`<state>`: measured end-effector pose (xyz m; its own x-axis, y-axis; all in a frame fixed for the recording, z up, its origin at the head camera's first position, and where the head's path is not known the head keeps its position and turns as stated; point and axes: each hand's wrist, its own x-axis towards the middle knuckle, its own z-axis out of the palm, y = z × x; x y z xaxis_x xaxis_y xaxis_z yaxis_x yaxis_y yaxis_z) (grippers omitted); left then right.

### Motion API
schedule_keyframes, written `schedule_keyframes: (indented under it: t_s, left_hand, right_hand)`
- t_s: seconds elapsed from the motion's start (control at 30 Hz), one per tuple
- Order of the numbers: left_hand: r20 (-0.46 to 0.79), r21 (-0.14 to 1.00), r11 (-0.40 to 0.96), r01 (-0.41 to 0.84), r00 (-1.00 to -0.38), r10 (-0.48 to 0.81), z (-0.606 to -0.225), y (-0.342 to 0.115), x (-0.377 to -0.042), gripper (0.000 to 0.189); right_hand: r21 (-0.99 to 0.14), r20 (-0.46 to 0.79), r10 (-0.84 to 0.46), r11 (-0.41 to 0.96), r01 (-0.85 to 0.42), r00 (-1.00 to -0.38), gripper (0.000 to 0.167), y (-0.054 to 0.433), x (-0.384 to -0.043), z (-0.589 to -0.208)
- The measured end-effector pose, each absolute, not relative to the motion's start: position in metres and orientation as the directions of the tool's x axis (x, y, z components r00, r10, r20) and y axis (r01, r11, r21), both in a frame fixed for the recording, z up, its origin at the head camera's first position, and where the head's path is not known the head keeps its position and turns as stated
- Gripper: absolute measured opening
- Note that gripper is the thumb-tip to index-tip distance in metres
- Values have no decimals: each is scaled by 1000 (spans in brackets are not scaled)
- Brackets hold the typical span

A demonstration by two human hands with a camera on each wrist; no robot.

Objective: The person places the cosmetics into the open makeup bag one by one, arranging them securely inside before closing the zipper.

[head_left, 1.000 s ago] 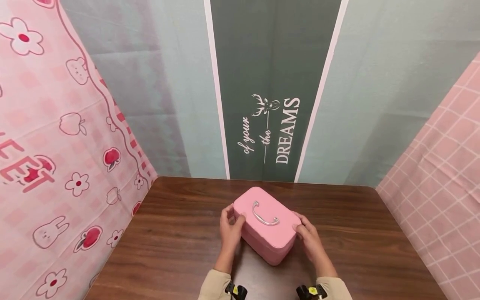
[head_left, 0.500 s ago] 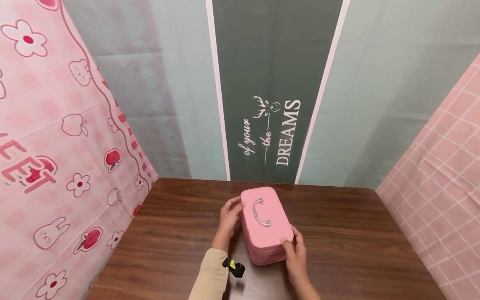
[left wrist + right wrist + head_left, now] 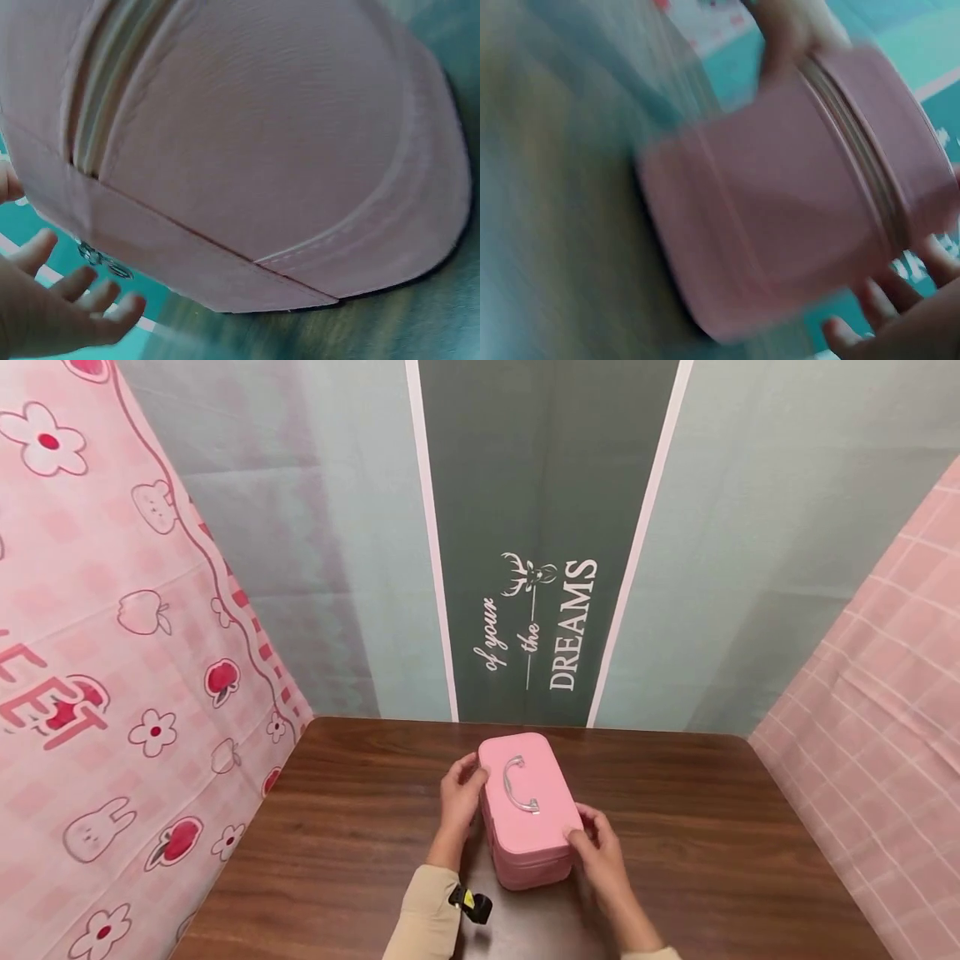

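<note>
A pink zip-up cosmetic case (image 3: 551, 785) stands upright on the wooden table, its lid closed. A silver curved handle (image 3: 510, 785) crosses the lid. My left hand (image 3: 457, 797) holds the far left corner, thumb at the lid edge. In the left wrist view, several fingers of the left hand (image 3: 67, 307) are bent near the metal zip pull (image 3: 105, 261). At the near right corner, my right hand (image 3: 602, 852) grips the case with its thumb on the lid. The zip (image 3: 862, 150) runs below the lid in the blurred right wrist view.
The brown wooden table (image 3: 712, 827) reaches back to a grey-green hanging cloth (image 3: 517, 460) with printed words. Pink patterned cloths hang at the left (image 3: 180, 677) and right (image 3: 885, 693). A black wrist camera (image 3: 472, 903) sits on the left sleeve.
Over the past second the case has turned clockwise, its near end swinging left. My right hand has come toward me with it. Little differs from half a second ago.
</note>
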<state>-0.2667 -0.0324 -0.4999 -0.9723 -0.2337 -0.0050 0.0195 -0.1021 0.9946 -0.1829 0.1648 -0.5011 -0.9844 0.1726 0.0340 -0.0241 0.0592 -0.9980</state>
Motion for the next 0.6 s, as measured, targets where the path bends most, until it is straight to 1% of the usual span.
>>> schedule_keyframes:
  t_s: [0.07,0.13,0.2,0.3,0.43,0.6]
  left_hand:
    - [44,995,-69,65,-959,-281,-500,-29,-256,43]
    - [78,993,-58,99,-952,-296,-499,-27,-244,46]
    - [90,992,-60,113,-951,-295,-497,-24,-231,47]
    - [70,991,-87,97,-958,-279,-496,-19,-210,48]
    - [30,992,-113,61,-966,-258,-499,-11,-189,53]
    - [56,989,-119,86,-970,-235,-508,-1,-176,58]
  right_hand:
    - [-989,27,88,146,-14,-996,42,180,-194,-498]
    - [-981,3,1,193,-2,-1000,43,191,-210,-495]
    - [-981,-40,-91,191,22,-995,46,198,-226,-491]
    - [-984,-82,-201,173,47,-976,51,203,-248,-484]
    - [-987,-59,-311,157,10,-948,54,203,-271,-476]
    - [-990,-18,-381,137,-37,-925,54,199,-295,-478]
